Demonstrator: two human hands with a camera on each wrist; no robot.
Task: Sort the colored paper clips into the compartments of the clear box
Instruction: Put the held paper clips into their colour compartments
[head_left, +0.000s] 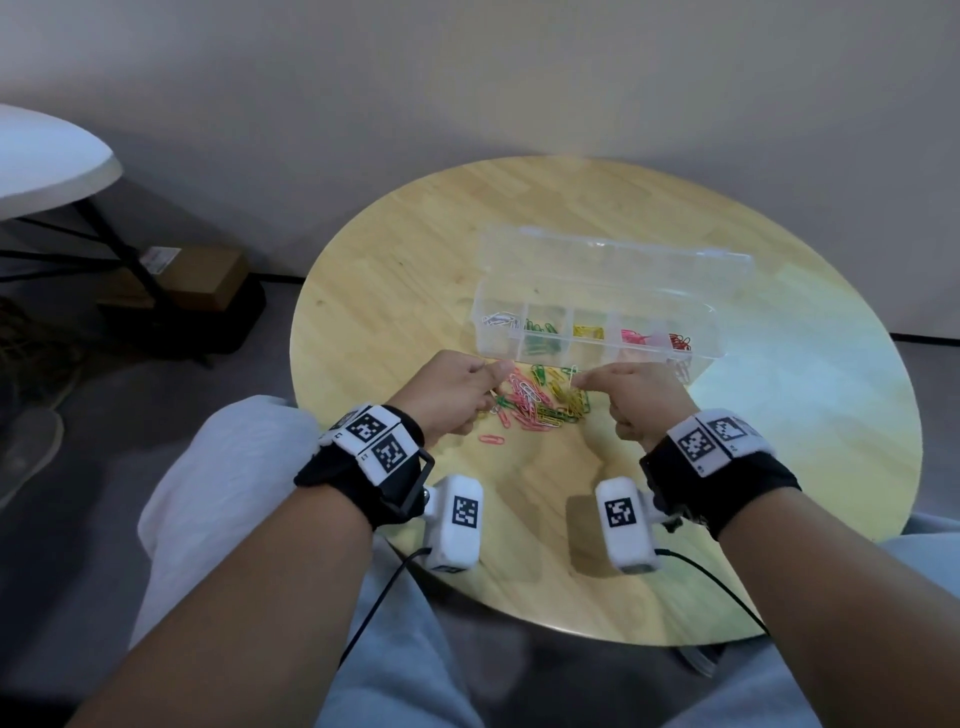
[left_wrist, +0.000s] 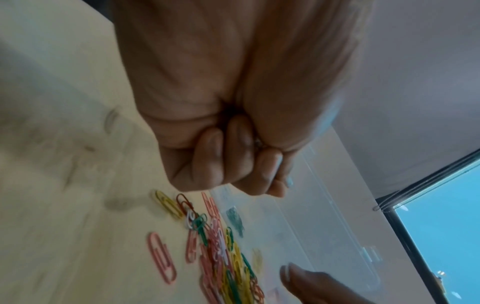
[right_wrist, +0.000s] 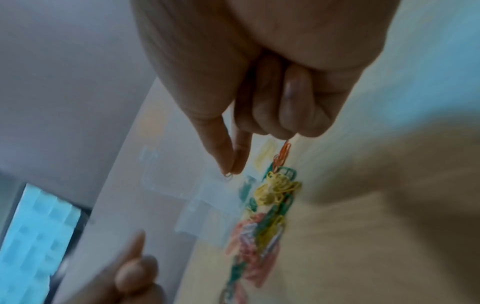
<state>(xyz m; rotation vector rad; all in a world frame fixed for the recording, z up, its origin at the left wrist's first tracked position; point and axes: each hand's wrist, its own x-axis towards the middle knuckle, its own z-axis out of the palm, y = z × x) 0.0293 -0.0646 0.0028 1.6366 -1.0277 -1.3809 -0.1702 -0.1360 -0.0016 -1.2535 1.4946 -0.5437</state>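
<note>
Paper clips, loose pile (head_left: 540, 397): mixed pink, green, yellow and white, lying on the round wooden table (head_left: 395, 291) just near of the clear box (head_left: 587, 327), between the two hands. One pink clip (head_left: 491, 439) lies apart at the pile's near-left edge.

Left hand (head_left: 451, 395): at the pile's left side, fingers curled tight into the palm; something small glints between fingertips and palm in the left wrist view, too blurred to identify.

Clear box, lid (head_left: 613, 265) open and standing at the far side. Compartments, left to right: white clips (head_left: 500, 319); green clips (head_left: 540, 335); yellow clips (head_left: 588, 331); pink clips (head_left: 636, 338); red clips (head_left: 679, 342).

Right hand (head_left: 641, 397): at the pile's right side, thumb and forefinger pinched together on a small pale clip (right_wrist: 228, 174), remaining fingers curled, with orange clips (right_wrist: 284, 153) showing just below them.
</note>
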